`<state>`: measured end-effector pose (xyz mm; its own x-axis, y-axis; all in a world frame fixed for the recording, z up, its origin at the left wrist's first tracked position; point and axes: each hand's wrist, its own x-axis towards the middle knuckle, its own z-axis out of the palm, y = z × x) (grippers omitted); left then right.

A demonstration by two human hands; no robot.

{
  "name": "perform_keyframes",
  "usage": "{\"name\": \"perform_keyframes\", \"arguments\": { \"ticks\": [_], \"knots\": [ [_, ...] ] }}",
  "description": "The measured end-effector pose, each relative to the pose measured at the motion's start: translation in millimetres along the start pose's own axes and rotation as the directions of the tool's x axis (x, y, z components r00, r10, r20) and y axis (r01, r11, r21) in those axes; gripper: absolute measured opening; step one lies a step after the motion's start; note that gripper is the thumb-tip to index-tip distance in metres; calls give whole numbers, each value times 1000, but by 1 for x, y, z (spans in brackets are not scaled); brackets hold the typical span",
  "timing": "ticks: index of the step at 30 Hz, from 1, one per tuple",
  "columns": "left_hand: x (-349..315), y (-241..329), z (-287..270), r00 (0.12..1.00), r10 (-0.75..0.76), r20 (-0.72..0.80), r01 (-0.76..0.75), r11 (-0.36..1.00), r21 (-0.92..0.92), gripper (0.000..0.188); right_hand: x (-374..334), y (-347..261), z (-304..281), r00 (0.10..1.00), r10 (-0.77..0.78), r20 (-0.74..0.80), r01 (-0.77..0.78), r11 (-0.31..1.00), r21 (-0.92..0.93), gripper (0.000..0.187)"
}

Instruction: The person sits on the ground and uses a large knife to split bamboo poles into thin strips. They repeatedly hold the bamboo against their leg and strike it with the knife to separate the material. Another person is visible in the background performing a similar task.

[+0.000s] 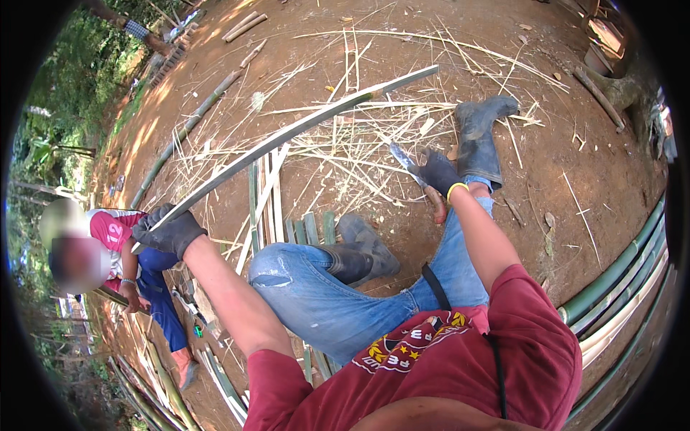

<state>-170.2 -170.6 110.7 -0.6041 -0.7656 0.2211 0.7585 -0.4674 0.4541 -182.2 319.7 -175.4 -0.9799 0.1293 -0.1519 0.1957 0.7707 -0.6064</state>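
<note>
My left hand [169,231], in a dark glove, is closed around the near end of a long bamboo strip [287,134]. The strip slants up and away to the right, above the ground. In my right hand [438,172], gloved too, is a large knife [406,162] with a broad grey blade and a brown wooden handle. The blade points up and to the left, apart from the strip. Part of the handle is hidden by the fingers. My bent knee in jeans and a rubber boot [480,140] frame the space between the hands.
Thin bamboo shavings [345,151] litter the brown dirt ahead. Cut strips [267,197] lie beside my left knee. Green bamboo poles [611,269] lie at the right; another pole [188,128] lies far left. At the left, a person [122,248] in a pink shirt sits bent over.
</note>
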Motion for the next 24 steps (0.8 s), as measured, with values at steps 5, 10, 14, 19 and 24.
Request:
{"name": "perform_keyframes", "arguments": {
  "ticks": [5, 10, 14, 19, 24],
  "knots": [
    [-14, -3, 32, 980, 73, 183, -107, 977, 184, 25, -20, 43, 71, 917, 339, 209, -282, 923, -262, 54],
    [-24, -61, 51, 890, 133, 436, -287, 907, 308, 33, -11, 67, 117, 885, 452, 107, -425, 881, -208, 43],
    [-37, -95, 50, 851, 114, 512, -382, 804, 456, 50, -4, 83, 132, 924, 255, 287, -218, 964, -153, 47],
    [-31, -98, 60, 822, 151, 549, -445, 771, 456, 74, 6, 119, 152, 778, -284, 561, -555, 107, 825, 29],
    [1, -78, 39, 823, -122, 554, -105, 927, 360, 51, -54, 13, 81, 950, 100, 295, -270, -206, 941, 19]
  ]
}}
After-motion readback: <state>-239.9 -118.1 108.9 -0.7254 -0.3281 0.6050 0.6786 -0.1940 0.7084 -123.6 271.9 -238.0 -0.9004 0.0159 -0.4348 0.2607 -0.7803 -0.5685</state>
